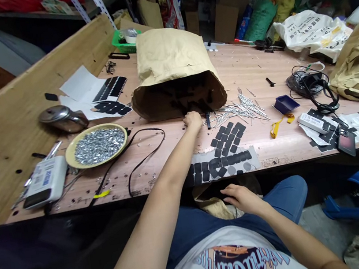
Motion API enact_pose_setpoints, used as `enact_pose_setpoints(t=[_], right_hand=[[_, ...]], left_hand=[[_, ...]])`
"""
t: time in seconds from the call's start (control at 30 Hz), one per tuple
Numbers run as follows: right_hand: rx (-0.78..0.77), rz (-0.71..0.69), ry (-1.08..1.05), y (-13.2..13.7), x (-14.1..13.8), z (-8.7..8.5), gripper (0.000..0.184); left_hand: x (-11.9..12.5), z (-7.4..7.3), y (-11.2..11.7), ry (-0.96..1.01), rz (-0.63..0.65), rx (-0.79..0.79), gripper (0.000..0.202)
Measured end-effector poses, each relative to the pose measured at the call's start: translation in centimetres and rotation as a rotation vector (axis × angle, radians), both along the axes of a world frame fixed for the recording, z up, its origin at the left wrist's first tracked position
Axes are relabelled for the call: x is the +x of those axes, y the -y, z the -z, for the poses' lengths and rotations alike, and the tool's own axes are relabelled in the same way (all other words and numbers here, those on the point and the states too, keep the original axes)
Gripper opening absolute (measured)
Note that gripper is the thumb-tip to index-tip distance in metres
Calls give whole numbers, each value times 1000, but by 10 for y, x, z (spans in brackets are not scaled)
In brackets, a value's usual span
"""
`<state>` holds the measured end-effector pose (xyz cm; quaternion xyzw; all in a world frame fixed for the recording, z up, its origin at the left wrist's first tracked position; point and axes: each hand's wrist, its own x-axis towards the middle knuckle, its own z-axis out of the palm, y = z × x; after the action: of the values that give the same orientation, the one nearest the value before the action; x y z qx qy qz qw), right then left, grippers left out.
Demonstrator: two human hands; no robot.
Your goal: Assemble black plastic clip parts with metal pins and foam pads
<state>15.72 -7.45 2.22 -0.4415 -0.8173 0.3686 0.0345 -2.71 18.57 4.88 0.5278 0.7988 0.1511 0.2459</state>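
At the lower lip of a brown paper sack (171, 55) lying on its side, my left hand (193, 119) is closed, its fingers curled. Whatever it grips is hidden. Dark pieces (191, 99) lie inside the sack's shadowed mouth. Just right of that hand are a small black plastic part (208, 120) and a pile of thin metal rods (241, 110). Below the table edge, my right hand (242, 198) hovers over an open paper bag (214, 205) at my lap, fingers apart and holding nothing. Black rounded-square pads (228, 138) lie between the rods and the table edge.
To the left stand a yellow bowl (69, 156) of small shiny metal pieces, a white device (45, 180) and a metal container (60, 118). A dark blue tray (285, 104) and cabled headgear (320, 92) sit right. A wooden board (40, 69) walls the left side.
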Motion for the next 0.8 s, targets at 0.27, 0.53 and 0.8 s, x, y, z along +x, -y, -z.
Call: enact_pose_setpoints(t=[0.27,0.53,0.8], right_hand=[[102,292,-373,-61,-2,-24,35],[314,541,-568,-136,-61,-24,38],[107,363,-401,-141,-32,-24,29]], left_hand=[[-10,6,37,987,-171,260,15],[47,15,103,1308,-354,460,27],[8,17,147,253,419,530,60]])
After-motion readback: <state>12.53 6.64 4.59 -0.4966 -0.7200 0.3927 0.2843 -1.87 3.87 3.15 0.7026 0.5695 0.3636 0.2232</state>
